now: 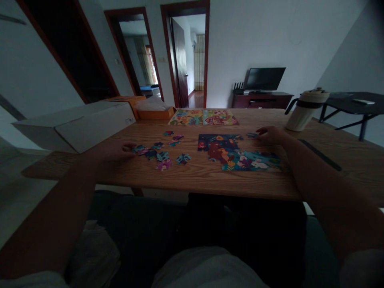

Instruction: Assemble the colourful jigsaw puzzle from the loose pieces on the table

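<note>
A partly assembled jigsaw puzzle lies on the wooden table in front of me, with rabbits and a fox among its dark blue, brown and teal patches. At its upper right edge, my right hand pinches a small dark puzzle piece close to the tabletop. My left hand rests at the left beside a cluster of loose puzzle pieces, its fingers slightly bent and apart. One loose teal piece lies between the cluster and the assembled part.
A long white box stands at the left, next to an orange box. Behind the puzzle lies a colourful picture sheet. A beige thermos jug and a dark flat bar are on the right.
</note>
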### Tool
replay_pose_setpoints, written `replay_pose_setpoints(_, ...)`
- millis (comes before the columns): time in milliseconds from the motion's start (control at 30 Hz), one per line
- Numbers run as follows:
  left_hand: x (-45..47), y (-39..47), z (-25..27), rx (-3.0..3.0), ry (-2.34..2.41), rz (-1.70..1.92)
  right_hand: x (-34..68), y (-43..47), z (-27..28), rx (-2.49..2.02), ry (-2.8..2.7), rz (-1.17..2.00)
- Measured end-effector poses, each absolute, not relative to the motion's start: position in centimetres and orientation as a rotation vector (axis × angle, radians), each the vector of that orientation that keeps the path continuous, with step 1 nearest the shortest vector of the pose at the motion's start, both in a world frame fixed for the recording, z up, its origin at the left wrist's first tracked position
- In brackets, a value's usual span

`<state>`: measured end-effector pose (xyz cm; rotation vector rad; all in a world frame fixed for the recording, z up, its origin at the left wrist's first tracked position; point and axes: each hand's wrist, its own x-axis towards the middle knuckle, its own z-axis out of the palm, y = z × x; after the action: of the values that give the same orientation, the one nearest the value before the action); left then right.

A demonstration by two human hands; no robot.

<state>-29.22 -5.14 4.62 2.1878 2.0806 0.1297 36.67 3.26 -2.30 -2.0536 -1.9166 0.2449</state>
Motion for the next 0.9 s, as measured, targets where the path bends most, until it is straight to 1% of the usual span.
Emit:
replay_pose_setpoints(100,-29.7,-4.2,4.3,2.164,1.917,0.119,36.8,3.2,-2.0,-2.022,-1.934,0.272)
replay_pose_setpoints(267,-29.5,-4.0,4.4,2.103,1.837,0.238,36.3,2.8,-1.7,-2.017,-1.948,0.263)
replay_pose_setpoints(433,-27.0,-4.3,5.9,2.139,1.882,0.420,34.9,2.5,-1.7,-2.022,-1.958,0.257)
replay_pose_setpoints(533,-22.9,-4.2,6.9,2.275,1.735,0.470,34.4,2.8,-1.7,-1.971,-1.961,0.297)
replay_pose_setpoints(633,-17.0,-4.0,7.0,2.466,1.532,0.376,34.2,3.0,-1.8,-1.931,-1.887,0.361)
replay_pose_setpoints(767,-9.2,-2.8,5.7,2.659,1.206,0.329,34.2,2.7,-1.6,-1.838,-1.787,0.422)
replay_pose_setpoints(900,-5.1,-1.3,3.4,2.723,1.143,0.273,33.5,2.2,-1.6,-1.815,-1.860,0.395)
